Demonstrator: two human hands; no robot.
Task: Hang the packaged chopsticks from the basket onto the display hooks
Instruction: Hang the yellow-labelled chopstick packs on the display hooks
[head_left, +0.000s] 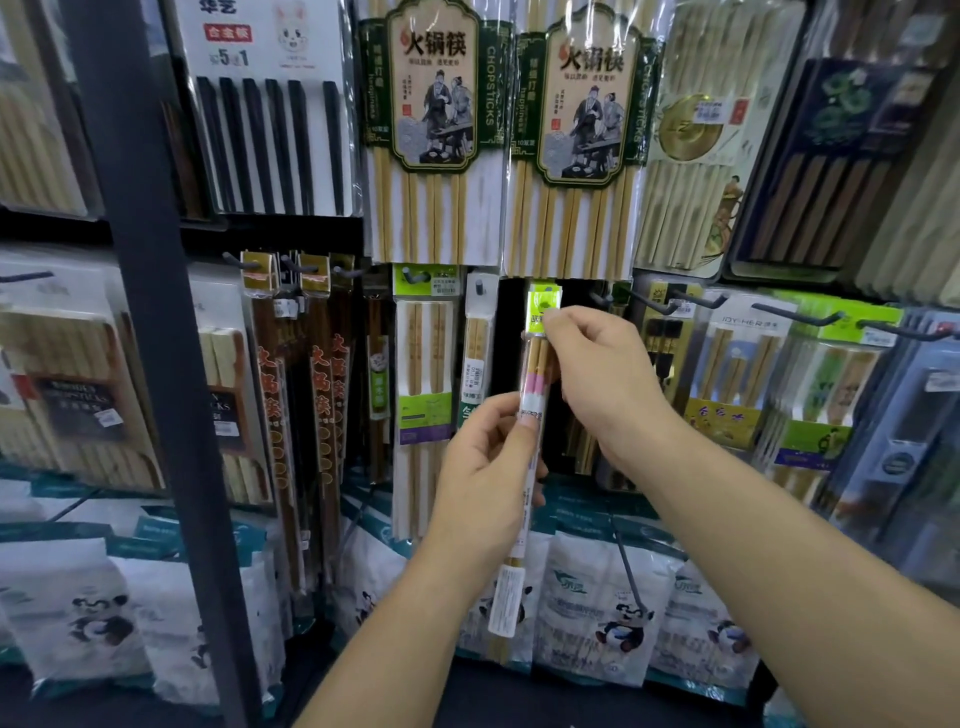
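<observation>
A narrow packet of chopsticks (537, 364) with a green header card and pink and white bands stands upright in front of the display wall. My left hand (488, 478) grips its middle from the left. My right hand (597, 374) pinches the green header at the top, right at the dark gap in the row of hooks. Any hook behind the header is hidden by the packet and my fingers. The basket is out of view.
Hung chopstick packets (423, 364) fill the hooks to the left, and bare black hooks (696, 301) jut out at the right. Large bamboo chopstick packs (431, 130) hang above. A dark upright post (156, 338) stands at the left. Panda-printed bags (602, 613) line the bottom.
</observation>
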